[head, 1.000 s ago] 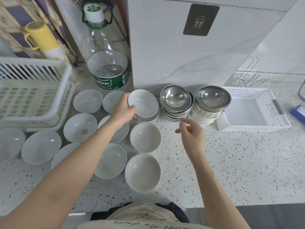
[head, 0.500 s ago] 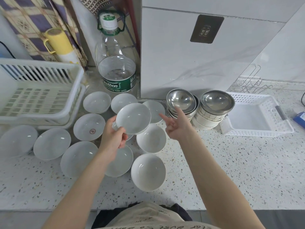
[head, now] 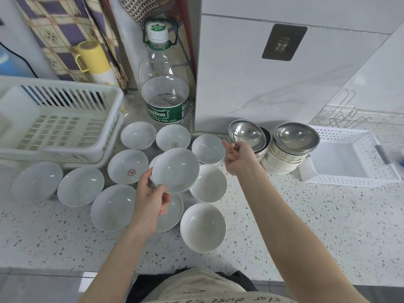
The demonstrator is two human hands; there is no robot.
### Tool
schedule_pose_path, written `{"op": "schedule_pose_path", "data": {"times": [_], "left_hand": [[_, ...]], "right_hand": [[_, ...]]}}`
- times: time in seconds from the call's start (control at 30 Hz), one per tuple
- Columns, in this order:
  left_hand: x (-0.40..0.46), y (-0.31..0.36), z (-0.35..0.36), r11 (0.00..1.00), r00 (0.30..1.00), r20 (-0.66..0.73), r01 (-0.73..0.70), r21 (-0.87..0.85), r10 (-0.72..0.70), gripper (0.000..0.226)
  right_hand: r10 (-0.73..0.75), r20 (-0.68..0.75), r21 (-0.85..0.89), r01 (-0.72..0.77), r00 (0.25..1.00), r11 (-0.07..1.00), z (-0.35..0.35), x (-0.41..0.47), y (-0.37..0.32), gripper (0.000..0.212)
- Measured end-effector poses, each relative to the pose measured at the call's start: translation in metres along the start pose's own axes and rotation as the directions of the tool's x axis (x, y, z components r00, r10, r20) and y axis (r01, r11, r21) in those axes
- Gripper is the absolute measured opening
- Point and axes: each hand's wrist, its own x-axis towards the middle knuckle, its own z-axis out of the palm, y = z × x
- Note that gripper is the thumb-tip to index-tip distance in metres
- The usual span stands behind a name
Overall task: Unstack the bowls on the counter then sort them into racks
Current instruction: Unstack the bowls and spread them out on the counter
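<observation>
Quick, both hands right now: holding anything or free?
Left hand: pinches the rim of a white bowl, held above the counter.
Right hand: fingers curled at the rim of the top steel bowl; a firm grip cannot be told.

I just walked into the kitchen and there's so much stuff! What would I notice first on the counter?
First, the white bowls spread out one by one over the left half of the speckled counter. The left hand holds another white bowl up above them. The right hand grips the rim of the top steel bowl on a leaning stack, beside a second stack of steel bowls.
</observation>
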Motion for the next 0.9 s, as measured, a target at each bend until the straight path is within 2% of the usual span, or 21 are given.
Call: {"op": "schedule_pose_path", "data": {"times": [0.13, 0.23, 0.43, 0.67, 0.9], "left_hand": [[-0.006, -0.001, -0.001, 1.0, 1.0, -0.016, 0.004, -0.02, -0.004, 0.055], [-0.012, -0.003, -0.001, 0.999, 1.0, -0.024, 0.0, -0.034, -0.001, 0.056], [-0.018, -0.004, -0.005, 0.999, 1.0, -0.029, 0.002, -0.044, -0.004, 0.058], [-0.021, -0.002, -0.017, 0.998, 0.999, -0.029, 0.015, 0.057, -0.013, 0.055], [-0.041, -0.002, -0.045, 0.996, 1.0, -0.006, 0.022, 0.089, -0.021, 0.061]], "right_hand": [[-0.016, 0.059, -0.037, 0.018, 0.998, 0.999, 0.0, -0.012, 0.003, 0.011], [-0.046, 0.127, -0.086, 0.057, 0.991, 0.995, 0.002, -0.024, 0.009, 0.015], [-0.079, 0.207, -0.294, 0.139, 0.975, 0.946, -0.015, -0.045, 0.028, 0.013], [-0.086, 0.133, -0.392, 0.132, 0.987, 0.91, -0.05, -0.053, 0.062, 0.016], [-0.035, 0.021, -0.243, 0.039, 0.999, 0.969, -0.073, -0.064, 0.097, 0.013]]}}
